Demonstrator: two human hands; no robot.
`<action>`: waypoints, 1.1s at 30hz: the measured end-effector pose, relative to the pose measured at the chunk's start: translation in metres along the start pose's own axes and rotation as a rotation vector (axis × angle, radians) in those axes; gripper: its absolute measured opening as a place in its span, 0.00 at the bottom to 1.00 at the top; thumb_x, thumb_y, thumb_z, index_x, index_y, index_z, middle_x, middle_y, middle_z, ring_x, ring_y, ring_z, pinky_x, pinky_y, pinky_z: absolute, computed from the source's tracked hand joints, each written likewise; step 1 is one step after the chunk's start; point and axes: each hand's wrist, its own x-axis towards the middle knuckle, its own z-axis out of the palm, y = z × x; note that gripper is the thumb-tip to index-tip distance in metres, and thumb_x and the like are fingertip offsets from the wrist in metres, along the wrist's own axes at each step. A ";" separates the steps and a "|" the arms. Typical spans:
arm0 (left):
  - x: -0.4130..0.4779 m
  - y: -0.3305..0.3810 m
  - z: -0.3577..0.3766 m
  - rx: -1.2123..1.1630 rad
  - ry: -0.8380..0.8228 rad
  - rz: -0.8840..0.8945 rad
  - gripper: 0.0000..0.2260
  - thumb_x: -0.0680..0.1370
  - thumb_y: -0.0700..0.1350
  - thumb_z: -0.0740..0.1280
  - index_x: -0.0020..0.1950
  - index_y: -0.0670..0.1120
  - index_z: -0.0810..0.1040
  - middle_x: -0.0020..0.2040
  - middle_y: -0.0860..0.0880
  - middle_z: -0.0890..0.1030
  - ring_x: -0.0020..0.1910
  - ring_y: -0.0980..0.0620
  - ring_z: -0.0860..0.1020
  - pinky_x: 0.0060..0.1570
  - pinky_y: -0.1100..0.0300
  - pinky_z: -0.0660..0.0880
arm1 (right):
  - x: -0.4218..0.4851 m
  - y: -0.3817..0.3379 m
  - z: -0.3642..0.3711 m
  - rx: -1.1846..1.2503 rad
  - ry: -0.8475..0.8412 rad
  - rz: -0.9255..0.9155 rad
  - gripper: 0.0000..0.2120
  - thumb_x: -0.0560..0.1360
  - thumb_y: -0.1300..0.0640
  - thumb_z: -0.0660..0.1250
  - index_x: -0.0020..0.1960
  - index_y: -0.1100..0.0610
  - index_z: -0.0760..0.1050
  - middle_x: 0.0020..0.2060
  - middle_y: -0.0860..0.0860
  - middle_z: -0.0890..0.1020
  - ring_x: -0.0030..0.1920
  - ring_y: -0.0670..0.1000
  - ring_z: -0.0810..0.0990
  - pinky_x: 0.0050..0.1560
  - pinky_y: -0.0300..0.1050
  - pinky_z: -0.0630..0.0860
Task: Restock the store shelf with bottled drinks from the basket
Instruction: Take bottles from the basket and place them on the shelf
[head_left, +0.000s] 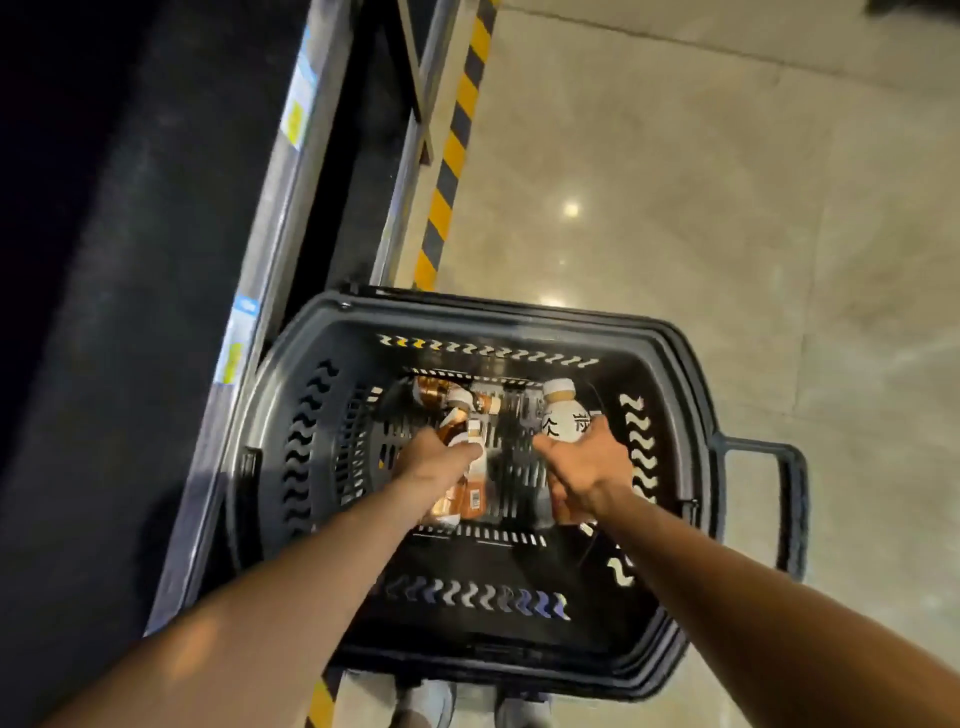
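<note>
The left hand curls round an amber bottle lying on the basket floor, with the thumb across the bottle just below its white cap. The fingertips are hidden behind the hand. The right hand closes on a white-labelled bottle with black characters. The thumb reaches out to the left, and the pale cap points to the far side. Both bottles are low inside the basket, a dark grey plastic one with wavy slots in its walls and a handle sticking out on the right. More amber bottles lie tumbled at the far left of the basket floor, near the left hand.

The basket stands on a glossy beige tiled floor, just beside the store shelf on the left. The shelf is dark, and its edge rail carries blurred price tags. A yellow-and-black striped strip runs along the floor at the shelf's foot.
</note>
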 end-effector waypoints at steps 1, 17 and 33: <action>-0.027 0.017 -0.013 -0.016 -0.029 0.036 0.17 0.69 0.53 0.74 0.55 0.49 0.79 0.50 0.49 0.82 0.49 0.47 0.80 0.51 0.55 0.76 | -0.025 -0.016 -0.019 0.010 0.006 -0.025 0.28 0.70 0.41 0.72 0.61 0.55 0.64 0.40 0.48 0.73 0.37 0.47 0.73 0.43 0.44 0.71; -0.504 0.148 -0.205 -0.612 0.004 0.311 0.04 0.77 0.43 0.70 0.48 0.50 0.77 0.41 0.48 0.82 0.36 0.52 0.80 0.34 0.62 0.75 | -0.434 -0.139 -0.266 0.399 0.108 -0.281 0.14 0.70 0.49 0.75 0.48 0.50 0.71 0.41 0.51 0.81 0.37 0.46 0.78 0.35 0.38 0.75; -0.690 0.131 -0.277 -0.668 0.216 0.704 0.08 0.74 0.47 0.75 0.49 0.51 0.78 0.41 0.53 0.84 0.41 0.55 0.84 0.41 0.58 0.80 | -0.606 -0.181 -0.337 0.519 -0.009 -0.757 0.16 0.70 0.50 0.76 0.53 0.50 0.74 0.44 0.49 0.84 0.43 0.49 0.83 0.43 0.47 0.82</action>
